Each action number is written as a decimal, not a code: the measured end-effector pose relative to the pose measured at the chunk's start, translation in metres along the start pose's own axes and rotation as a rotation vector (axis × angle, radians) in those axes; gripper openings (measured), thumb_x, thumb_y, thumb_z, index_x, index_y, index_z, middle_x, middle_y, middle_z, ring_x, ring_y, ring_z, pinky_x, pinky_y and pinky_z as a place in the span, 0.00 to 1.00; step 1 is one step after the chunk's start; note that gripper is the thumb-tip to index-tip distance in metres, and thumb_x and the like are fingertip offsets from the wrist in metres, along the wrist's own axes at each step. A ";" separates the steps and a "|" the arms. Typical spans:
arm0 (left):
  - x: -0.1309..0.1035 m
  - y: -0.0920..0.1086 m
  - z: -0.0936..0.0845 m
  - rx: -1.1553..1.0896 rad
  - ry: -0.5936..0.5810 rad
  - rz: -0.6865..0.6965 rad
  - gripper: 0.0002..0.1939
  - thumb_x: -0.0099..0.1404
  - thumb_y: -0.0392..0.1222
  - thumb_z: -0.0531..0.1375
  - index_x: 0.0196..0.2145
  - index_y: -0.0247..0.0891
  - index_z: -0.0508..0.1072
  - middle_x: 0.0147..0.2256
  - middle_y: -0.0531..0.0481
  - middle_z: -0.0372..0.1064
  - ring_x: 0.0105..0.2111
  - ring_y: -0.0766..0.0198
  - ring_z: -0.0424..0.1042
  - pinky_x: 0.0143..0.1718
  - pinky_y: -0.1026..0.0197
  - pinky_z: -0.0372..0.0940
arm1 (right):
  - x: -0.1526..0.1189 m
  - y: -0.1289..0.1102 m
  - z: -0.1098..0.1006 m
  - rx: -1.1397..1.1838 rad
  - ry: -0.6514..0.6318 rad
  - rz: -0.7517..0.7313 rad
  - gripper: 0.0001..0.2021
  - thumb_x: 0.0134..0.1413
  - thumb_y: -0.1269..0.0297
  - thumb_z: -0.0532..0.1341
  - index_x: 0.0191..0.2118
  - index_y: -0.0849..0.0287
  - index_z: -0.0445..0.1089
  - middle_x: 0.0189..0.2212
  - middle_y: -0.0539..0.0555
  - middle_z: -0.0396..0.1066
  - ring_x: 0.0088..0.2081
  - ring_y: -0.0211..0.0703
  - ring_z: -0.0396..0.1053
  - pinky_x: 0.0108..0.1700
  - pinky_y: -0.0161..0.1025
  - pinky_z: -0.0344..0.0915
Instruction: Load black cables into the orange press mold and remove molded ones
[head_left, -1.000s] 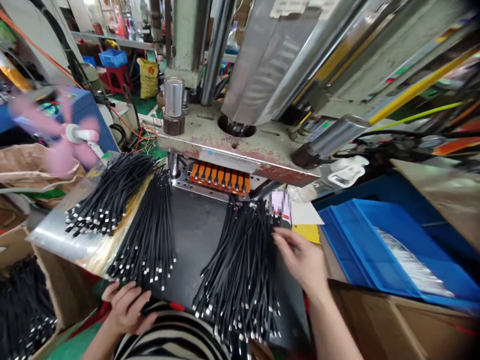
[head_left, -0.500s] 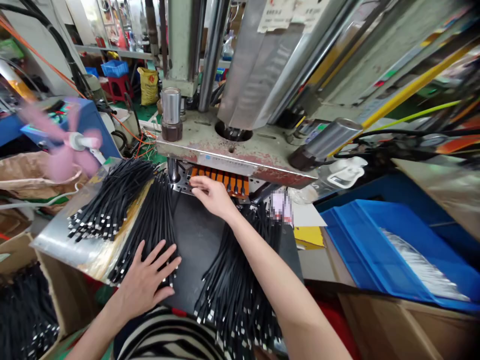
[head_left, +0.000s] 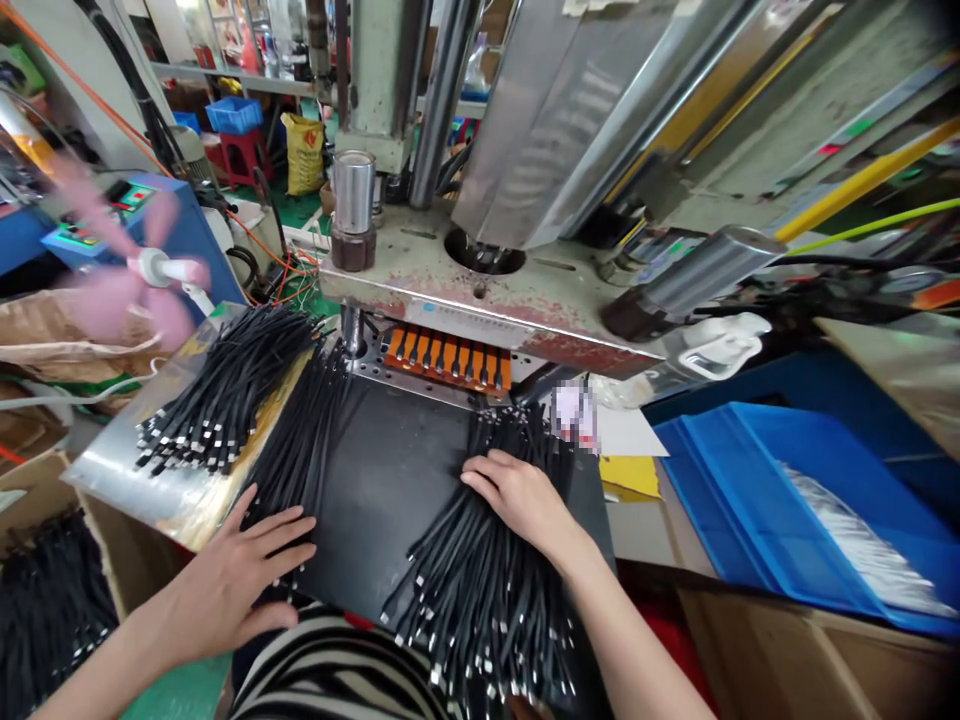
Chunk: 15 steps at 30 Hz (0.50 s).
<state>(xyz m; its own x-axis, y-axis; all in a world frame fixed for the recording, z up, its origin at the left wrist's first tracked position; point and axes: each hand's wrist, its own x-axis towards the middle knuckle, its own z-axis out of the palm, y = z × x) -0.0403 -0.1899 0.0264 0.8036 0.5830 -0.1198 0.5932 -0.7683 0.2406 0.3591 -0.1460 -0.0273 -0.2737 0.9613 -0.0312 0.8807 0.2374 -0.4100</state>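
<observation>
My left hand (head_left: 251,565) lies with fingers spread over the lower end of the middle bundle of black cables (head_left: 300,430). On the right bundle of black cables (head_left: 487,580), near its upper part, rests my right hand (head_left: 521,495), its fingers bent and close together; anything between them is too small to make out. Several black cable ends sit in slots of an orange fixture (head_left: 450,358) under the press plate (head_left: 480,290). Another black bundle (head_left: 217,390) with silver tips lies on the metal sheet at the left.
A pink fan (head_left: 142,275) spins at the left. Below it stands a cardboard box (head_left: 105,540) with black cables. To the right are blue trays (head_left: 720,500), one with white strips, and a yellow item (head_left: 630,477). Steel posts (head_left: 354,205) rise from the press.
My right hand has moved from the orange fixture down and right to the right cable bundle. My left hand has slid slightly left and down. The view has shifted a little.
</observation>
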 end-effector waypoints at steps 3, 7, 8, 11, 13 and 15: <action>0.024 -0.011 -0.015 0.018 0.042 -0.023 0.19 0.69 0.52 0.55 0.55 0.49 0.70 0.57 0.49 0.68 0.57 0.55 0.67 0.64 0.44 0.49 | -0.014 0.006 0.006 0.000 0.092 0.055 0.17 0.65 0.53 0.52 0.30 0.56 0.70 0.29 0.53 0.70 0.30 0.43 0.71 0.33 0.37 0.63; 0.089 -0.045 -0.023 0.221 0.240 -0.379 0.20 0.72 0.50 0.49 0.47 0.35 0.73 0.45 0.37 0.72 0.46 0.49 0.72 0.46 0.50 0.64 | -0.017 0.006 0.013 0.047 0.232 0.198 0.12 0.61 0.57 0.53 0.35 0.57 0.68 0.21 0.50 0.66 0.25 0.43 0.69 0.30 0.37 0.60; 0.105 -0.054 -0.024 0.283 0.256 -0.496 0.21 0.72 0.50 0.48 0.46 0.32 0.72 0.44 0.35 0.71 0.45 0.46 0.72 0.42 0.50 0.65 | -0.017 0.005 0.015 0.050 0.271 0.243 0.11 0.60 0.58 0.52 0.39 0.58 0.69 0.21 0.49 0.66 0.24 0.44 0.68 0.30 0.38 0.60; 0.143 -0.077 -0.024 0.345 0.224 -0.723 0.22 0.71 0.49 0.47 0.46 0.25 0.69 0.41 0.29 0.70 0.41 0.40 0.73 0.34 0.51 0.65 | -0.017 0.001 0.019 0.070 0.366 0.332 0.19 0.60 0.60 0.50 0.52 0.62 0.65 0.23 0.50 0.68 0.25 0.47 0.70 0.31 0.39 0.62; 0.155 -0.087 -0.024 0.316 0.170 -0.763 0.21 0.71 0.46 0.46 0.46 0.24 0.68 0.40 0.27 0.70 0.40 0.40 0.74 0.35 0.50 0.65 | -0.019 -0.002 0.020 0.106 0.402 0.362 0.24 0.61 0.59 0.48 0.59 0.66 0.60 0.25 0.52 0.70 0.27 0.49 0.72 0.31 0.40 0.63; 0.157 -0.094 -0.023 0.252 0.147 -0.768 0.20 0.71 0.44 0.45 0.45 0.26 0.68 0.40 0.29 0.72 0.40 0.42 0.74 0.37 0.50 0.64 | -0.022 -0.005 0.020 0.149 0.440 0.391 0.28 0.62 0.58 0.47 0.63 0.69 0.54 0.26 0.53 0.70 0.27 0.49 0.72 0.30 0.40 0.63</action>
<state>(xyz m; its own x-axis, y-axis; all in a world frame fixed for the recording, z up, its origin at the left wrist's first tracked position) 0.0291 -0.0195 0.0072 0.1650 0.9858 -0.0310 0.9825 -0.1671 -0.0828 0.3535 -0.1714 -0.0424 0.2729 0.9483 0.1621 0.8115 -0.1364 -0.5682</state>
